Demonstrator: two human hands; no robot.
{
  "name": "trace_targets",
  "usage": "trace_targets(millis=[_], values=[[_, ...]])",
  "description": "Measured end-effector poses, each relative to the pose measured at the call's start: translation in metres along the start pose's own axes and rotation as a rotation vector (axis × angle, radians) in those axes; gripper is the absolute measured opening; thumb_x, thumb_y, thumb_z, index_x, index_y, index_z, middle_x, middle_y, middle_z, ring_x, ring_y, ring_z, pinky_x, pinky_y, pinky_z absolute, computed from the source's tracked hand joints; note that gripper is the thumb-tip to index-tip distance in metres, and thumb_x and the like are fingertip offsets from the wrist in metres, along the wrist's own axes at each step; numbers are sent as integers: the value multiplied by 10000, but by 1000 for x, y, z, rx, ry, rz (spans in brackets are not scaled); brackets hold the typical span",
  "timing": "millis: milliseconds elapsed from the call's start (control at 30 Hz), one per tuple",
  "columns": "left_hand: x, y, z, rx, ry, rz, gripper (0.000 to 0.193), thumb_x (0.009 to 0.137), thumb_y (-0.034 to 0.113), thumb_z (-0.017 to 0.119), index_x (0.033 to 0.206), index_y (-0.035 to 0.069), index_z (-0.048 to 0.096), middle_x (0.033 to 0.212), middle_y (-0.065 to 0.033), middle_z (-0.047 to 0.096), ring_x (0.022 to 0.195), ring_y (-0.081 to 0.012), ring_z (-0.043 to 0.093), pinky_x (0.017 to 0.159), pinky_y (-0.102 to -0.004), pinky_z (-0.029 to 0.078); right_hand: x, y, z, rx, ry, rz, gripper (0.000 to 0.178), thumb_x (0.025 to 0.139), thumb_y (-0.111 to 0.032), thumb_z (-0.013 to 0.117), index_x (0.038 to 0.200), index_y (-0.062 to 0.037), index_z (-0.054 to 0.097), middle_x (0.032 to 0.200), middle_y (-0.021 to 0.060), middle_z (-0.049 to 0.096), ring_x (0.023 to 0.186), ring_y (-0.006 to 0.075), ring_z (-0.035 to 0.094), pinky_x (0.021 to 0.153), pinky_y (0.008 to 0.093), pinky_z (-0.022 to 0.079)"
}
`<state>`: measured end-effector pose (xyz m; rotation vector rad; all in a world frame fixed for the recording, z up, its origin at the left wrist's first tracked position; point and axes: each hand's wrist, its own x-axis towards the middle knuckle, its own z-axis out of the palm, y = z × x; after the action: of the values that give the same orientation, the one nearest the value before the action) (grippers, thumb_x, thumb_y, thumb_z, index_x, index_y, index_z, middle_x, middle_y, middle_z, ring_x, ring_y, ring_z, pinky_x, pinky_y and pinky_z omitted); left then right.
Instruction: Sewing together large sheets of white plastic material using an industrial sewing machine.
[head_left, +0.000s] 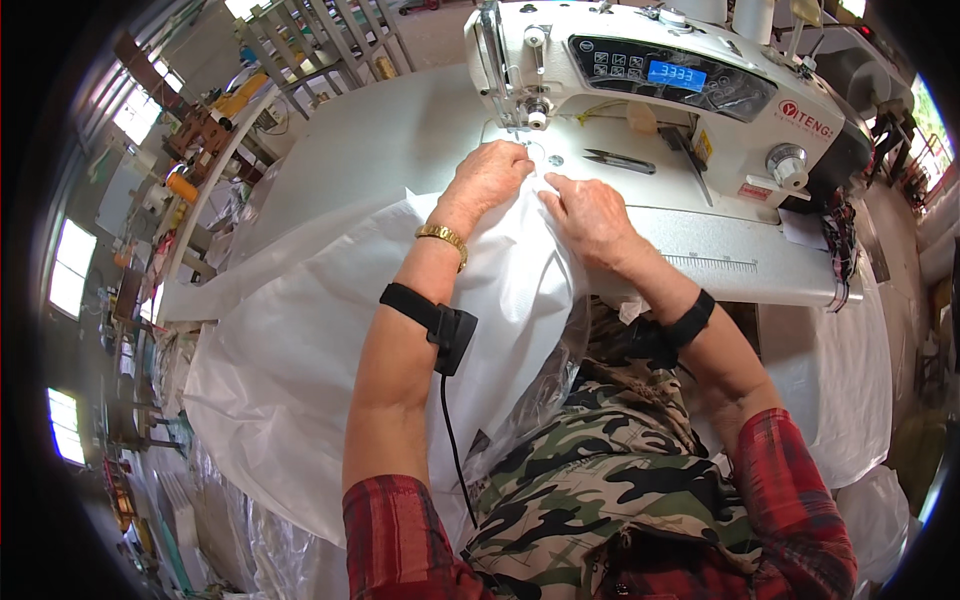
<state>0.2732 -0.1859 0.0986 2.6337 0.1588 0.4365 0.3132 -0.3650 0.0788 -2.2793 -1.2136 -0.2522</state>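
Note:
White sheet fabric [300,340] drapes from the sewing machine table down over my lap and off to the left. At its upper end, just in front of the needle area of the white sewing machine [640,40], my left hand [490,175] is closed with its fingers pinching the cloth. My right hand [595,215] grips the edge of the same fabric a little to the right, thumb and forefinger pressed together. The presser foot [520,128] sits just beyond my fingers, and whether it touches the cloth I cannot tell.
Thread snips [620,161] lie on the machine bed right of the needle. A lit display panel [677,75] shows on the machine head. The grey table [360,130] stretches left, with a metal rack [320,45] behind. White cloth [850,390] hangs at right.

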Motion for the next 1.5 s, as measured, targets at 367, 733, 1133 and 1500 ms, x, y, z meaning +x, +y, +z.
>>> trace_targets(millis=[367, 733, 1133, 1500], values=[[5, -11, 13, -42, -9, -184, 185, 781, 186, 704, 811, 4, 715, 692, -142, 660, 610, -187, 581, 613, -332, 477, 25, 35, 17, 71, 2, -488, 103, 846, -103, 583, 867, -40, 662, 910, 114, 612, 902, 274, 590, 781, 407, 471], [-77, 50, 6, 145, 187, 172, 285, 810, 245, 680, 957, 2, 670, 988, -153, 637, 983, -292, 596, 885, -425, 446, 19, 38, 22, 4, 40, -518, 181, 868, -134, 582, 1019, -36, 602, 998, 96, 621, 1015, 268, 568, 829, 393, 442], [-81, -5, 21, 112, 175, 127, 507, 819, 257, 635, 1263, 22, 567, 1321, -209, 531, 1239, -373, 494, 1059, -432, 387, 31, 10, 36, -139, 1, -313, 235, 928, -243, 544, 1001, -39, 636, 1016, 115, 645, 1017, 277, 575, 829, 423, 428], [-70, -7, 22, 105, 135, 131, 422, 833, 207, 608, 1203, 7, 580, 1244, -178, 562, 1150, -348, 536, 1006, -413, 422, 33, 19, 42, -46, 23, -277, 323, 942, -305, 513, 1082, -60, 671, 1167, 124, 589, 1140, 272, 522, 964, 439, 375]])
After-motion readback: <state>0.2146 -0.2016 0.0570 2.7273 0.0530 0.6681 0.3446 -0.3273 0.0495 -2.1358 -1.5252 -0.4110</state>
